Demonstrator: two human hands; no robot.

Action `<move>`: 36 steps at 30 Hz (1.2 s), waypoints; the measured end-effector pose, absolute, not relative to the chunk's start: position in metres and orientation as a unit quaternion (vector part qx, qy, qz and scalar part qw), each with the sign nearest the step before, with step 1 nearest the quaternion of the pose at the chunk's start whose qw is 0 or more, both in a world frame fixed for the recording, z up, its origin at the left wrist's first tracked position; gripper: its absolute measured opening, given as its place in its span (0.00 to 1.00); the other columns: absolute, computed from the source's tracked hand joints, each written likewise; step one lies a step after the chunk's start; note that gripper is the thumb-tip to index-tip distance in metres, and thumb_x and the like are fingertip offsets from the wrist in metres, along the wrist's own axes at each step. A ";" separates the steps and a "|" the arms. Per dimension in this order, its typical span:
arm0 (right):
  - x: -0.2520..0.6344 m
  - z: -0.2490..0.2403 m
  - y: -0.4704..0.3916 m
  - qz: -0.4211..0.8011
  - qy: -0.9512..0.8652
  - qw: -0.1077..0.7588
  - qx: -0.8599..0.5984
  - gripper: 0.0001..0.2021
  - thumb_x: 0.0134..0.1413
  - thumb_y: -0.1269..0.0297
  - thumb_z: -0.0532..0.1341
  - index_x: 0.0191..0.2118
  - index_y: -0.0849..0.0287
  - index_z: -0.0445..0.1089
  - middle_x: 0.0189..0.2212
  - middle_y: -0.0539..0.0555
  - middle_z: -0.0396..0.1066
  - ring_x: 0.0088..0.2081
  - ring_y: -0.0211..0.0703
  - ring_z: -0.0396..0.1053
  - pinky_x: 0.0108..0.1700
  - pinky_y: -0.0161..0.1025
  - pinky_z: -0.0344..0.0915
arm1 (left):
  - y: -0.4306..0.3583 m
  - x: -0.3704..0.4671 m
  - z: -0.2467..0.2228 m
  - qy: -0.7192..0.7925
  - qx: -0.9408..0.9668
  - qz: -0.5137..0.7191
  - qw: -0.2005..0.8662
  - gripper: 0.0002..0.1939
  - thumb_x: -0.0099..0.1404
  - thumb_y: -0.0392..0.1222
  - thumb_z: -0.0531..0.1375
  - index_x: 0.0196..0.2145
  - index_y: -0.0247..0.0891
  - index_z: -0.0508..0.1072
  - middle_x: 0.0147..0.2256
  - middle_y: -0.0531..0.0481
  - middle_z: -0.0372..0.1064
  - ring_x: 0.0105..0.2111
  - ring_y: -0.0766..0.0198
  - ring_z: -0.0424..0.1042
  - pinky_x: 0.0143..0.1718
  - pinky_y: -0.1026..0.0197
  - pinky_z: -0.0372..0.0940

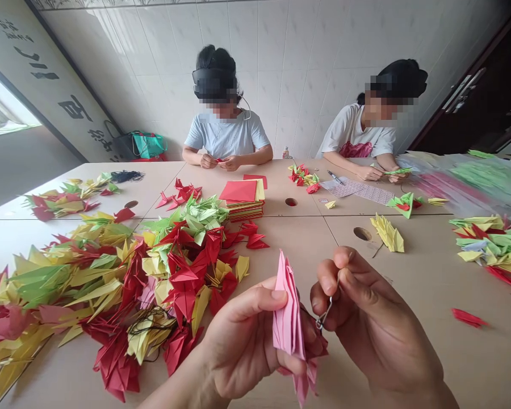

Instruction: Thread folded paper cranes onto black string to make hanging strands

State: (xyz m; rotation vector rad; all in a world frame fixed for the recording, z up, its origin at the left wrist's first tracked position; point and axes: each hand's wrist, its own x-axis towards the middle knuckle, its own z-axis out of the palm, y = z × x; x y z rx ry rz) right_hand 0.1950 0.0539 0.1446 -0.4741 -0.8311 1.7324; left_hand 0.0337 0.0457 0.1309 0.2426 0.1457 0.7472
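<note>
The left hand (242, 335) has its thumb pressed on the face of a pink folded paper (288, 318) and its other fingers behind, clamping it upright in front of the body. More pink paper (305, 383) hangs below that grip. The right hand (378, 324), just beside it, pinches a thin metal wire (329, 307) between thumb and fingertips. A black thread (307, 312) meets the wire's small loop and runs toward the left hand; its far end is hidden.

If the pinch tilts or pulls too hard, the thread could slip off the loop or the wire could bend. Squeezing the left thumb harder might crush the pleats, and a sideways tug could tear them.

To the left, a heap of folded papers (204, 253) spreads over the table (489, 369), with tangled dark thread (153, 324) on it that a sleeve or wrist could snag. A square paper stack (242, 196) stands behind the heap. A yellow bundle (387, 233) and a red folded piece (468, 318) lie to the right. Across the table, two people (227, 136) work with paper pieces.
</note>
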 end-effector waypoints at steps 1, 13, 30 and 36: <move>0.196 0.145 0.054 0.739 -0.348 0.542 -0.198 0.02 0.56 0.67 0.61 0.35 0.54 0.67 0.26 0.47 0.68 0.28 0.36 0.74 0.24 0.27 0.71 | 0.046 0.034 0.131 0.072 0.120 0.370 0.918 0.09 0.62 0.34 0.55 0.33 0.28 0.74 0.30 0.40 0.76 0.29 0.61 0.78 0.25 0.67 0.73; 0.201 0.143 0.048 0.697 -0.454 0.511 -0.216 0.04 0.61 0.65 0.57 0.35 0.52 0.68 0.31 0.46 0.68 0.30 0.30 0.67 0.33 0.26 0.68 | 0.048 0.032 0.130 0.135 0.142 0.415 0.888 0.05 0.61 0.36 0.57 0.31 0.32 0.71 0.29 0.43 0.77 0.20 0.65 0.75 0.16 0.71 0.66; 0.196 0.137 0.040 0.594 -0.522 0.546 -0.278 0.05 0.60 0.71 0.58 0.37 0.52 0.68 0.32 0.48 0.71 0.31 0.34 0.70 0.33 0.32 0.70 | 0.043 0.032 0.137 0.118 0.161 0.438 0.876 0.04 0.62 0.34 0.58 0.33 0.31 0.72 0.31 0.44 0.78 0.32 0.64 0.77 0.39 0.62 0.68; 0.190 0.137 0.034 0.451 -0.580 0.610 -0.296 0.11 0.56 0.77 0.59 0.38 0.51 0.69 0.34 0.51 0.72 0.36 0.39 0.72 0.30 0.32 0.73 | 0.042 0.035 0.141 0.089 0.149 0.434 0.884 0.03 0.59 0.35 0.60 0.31 0.30 0.72 0.28 0.45 0.76 0.29 0.66 0.75 0.35 0.65 0.66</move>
